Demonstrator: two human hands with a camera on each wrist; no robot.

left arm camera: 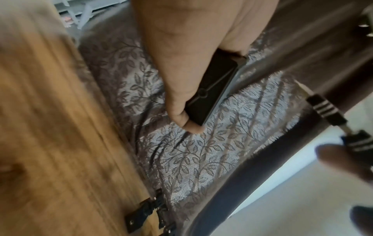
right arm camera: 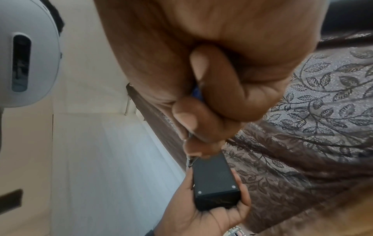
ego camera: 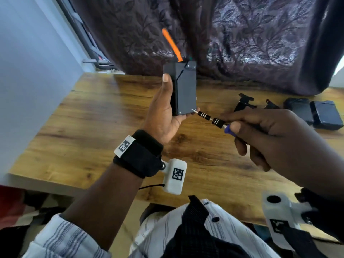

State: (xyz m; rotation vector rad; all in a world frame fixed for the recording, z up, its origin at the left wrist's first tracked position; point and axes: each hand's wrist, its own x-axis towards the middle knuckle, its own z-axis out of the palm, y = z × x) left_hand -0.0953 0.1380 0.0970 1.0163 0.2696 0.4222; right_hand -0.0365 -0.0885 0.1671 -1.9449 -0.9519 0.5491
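left hand (ego camera: 163, 112) is holding the box (ego camera: 186, 90) up over the surface (ego camera: 93, 127) | right hand (ego camera: 270, 138) is gripping the screwdriver (ego camera: 210, 119) at its corner | box looks hard, light: hold its sides

box (ego camera: 186, 90) above table (ego camera: 93, 118), screwdriver (ego camera: 210, 119) at its right, spare boxes (ego camera: 327, 115) far right

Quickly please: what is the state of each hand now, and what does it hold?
Left hand: holds the black box upright above the table.
Right hand: grips the screwdriver, its tip at the box's lower right corner.
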